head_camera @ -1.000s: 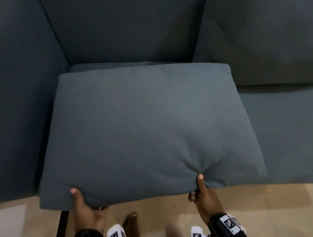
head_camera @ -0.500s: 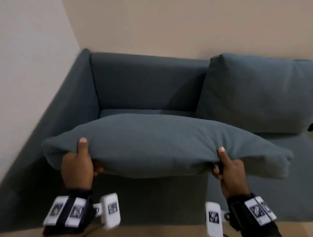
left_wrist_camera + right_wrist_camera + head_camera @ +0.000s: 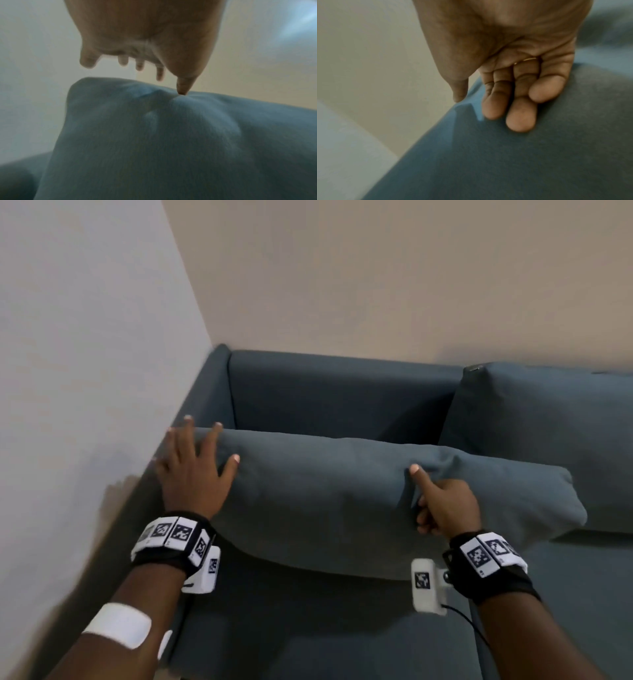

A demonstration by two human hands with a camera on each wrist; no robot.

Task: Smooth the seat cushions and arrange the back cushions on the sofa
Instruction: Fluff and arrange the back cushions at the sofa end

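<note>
A loose blue-grey back cushion (image 3: 325,494) stands tilted on its long edge over the left seat cushion (image 3: 325,628), in front of the bare sofa backrest (image 3: 342,395). My left hand (image 3: 202,460) is spread flat at the cushion's left end, fingers straight. In the left wrist view only the thumb (image 3: 184,86) touches the cushion (image 3: 171,142). My right hand (image 3: 435,501) pinches the cushion near its middle, with the thumb dug into a crease on top. In the right wrist view the fingers (image 3: 520,115) lie curled against the fabric (image 3: 522,162).
A second back cushion (image 3: 548,440) leans upright against the backrest on the right. The sofa's left armrest (image 3: 205,392) stands against a white wall (image 3: 85,371), and a beige wall (image 3: 376,285) is behind the sofa.
The cushion went from lying flat on the seat to being lifted and tipped toward the backrest. My left hand let go of its edge and now lies spread on its left end.
</note>
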